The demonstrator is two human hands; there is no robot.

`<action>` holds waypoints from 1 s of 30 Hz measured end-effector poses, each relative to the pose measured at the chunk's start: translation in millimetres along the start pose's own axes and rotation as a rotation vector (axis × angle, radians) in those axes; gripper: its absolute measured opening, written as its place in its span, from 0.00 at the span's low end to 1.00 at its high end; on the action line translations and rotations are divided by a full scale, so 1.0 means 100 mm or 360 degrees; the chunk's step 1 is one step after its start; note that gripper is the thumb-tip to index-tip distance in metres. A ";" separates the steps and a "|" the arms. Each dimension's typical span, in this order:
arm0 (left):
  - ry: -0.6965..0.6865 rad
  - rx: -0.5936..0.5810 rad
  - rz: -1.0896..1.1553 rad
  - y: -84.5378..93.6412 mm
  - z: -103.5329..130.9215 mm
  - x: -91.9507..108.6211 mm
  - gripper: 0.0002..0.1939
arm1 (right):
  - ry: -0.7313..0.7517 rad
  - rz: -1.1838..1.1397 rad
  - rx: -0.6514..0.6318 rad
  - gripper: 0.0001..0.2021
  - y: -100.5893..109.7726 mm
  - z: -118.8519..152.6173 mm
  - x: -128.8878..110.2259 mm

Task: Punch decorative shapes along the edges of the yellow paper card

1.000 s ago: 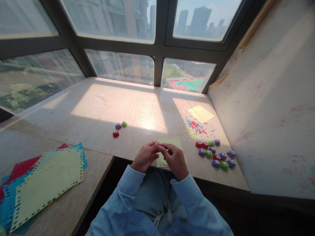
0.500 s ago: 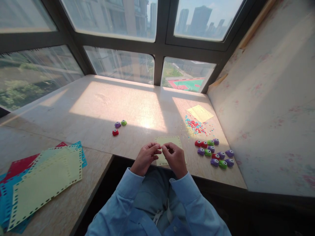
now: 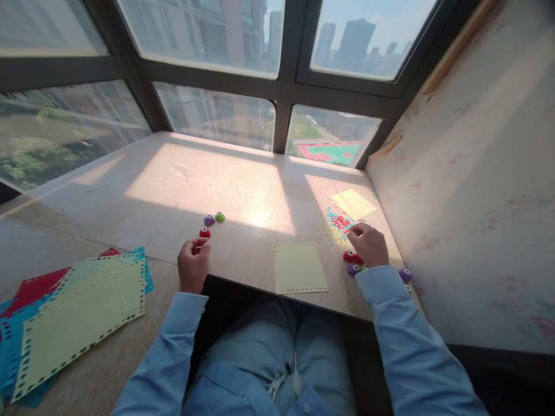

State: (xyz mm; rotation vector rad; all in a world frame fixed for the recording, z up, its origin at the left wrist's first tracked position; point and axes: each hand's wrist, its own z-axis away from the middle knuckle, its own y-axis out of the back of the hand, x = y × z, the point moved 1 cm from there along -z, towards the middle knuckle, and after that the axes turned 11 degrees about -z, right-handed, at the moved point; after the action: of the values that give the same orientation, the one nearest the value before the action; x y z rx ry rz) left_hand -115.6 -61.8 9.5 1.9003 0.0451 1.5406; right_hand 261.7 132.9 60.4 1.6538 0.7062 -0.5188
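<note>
My left hand (image 3: 193, 264) is closed in a pinch just below a small red one-eyed piece (image 3: 204, 232); what its fingertips hold, if anything, is too small to make out. A purple one-eyed piece (image 3: 208, 220) and a green one (image 3: 219, 216) sit just beyond. Over at the right, my right hand (image 3: 369, 244) also has its fingers pressed together, at the near side of a heap of red, blue and yellow paper dots (image 3: 341, 222). Anything in that pinch is hidden. Between the hands lies a pale yellow sheet (image 3: 300, 267) with holes along its edges.
More one-eyed pieces (image 3: 353, 257) lie under and around my right forearm, partly covered. Behind the dots is a yellow paper (image 3: 354, 204). Stacked hole-edged sheets (image 3: 84, 326) lie at left. Windows rise behind the table (image 3: 243, 190); a papered wall (image 3: 472, 231) bounds the right.
My hands were together over the yellow sheet and have parted. The left moved left to the red piece, the right moved right to the paper dots. The sheet is now uncovered.
</note>
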 end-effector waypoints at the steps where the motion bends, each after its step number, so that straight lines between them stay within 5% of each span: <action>1: -0.0019 0.0052 -0.0089 0.03 -0.06 -0.06 0.13 | -0.0009 0.0029 0.0010 0.05 0.03 -0.03 0.02; 8: -0.0223 0.0221 -0.0524 -0.01 -0.29 -0.26 0.19 | 0.0042 0.0027 0.0020 0.14 0.07 0.06 0.04; 21: -0.0488 0.0072 -0.0899 -0.22 -0.46 -0.18 0.22 | -0.0037 -0.0454 -0.0363 0.22 -0.09 0.92 0.03; 30: -0.0823 -0.0456 -0.0675 -0.25 -0.09 -0.05 0.12 | -0.0209 -0.0660 -0.0274 0.27 -0.38 1.26 0.13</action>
State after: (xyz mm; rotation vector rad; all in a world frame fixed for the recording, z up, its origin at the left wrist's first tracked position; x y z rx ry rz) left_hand -115.8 -40.5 -6.9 1.8503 -0.0035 0.7116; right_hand 249.9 15.5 0.2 1.3023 0.9741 -0.8292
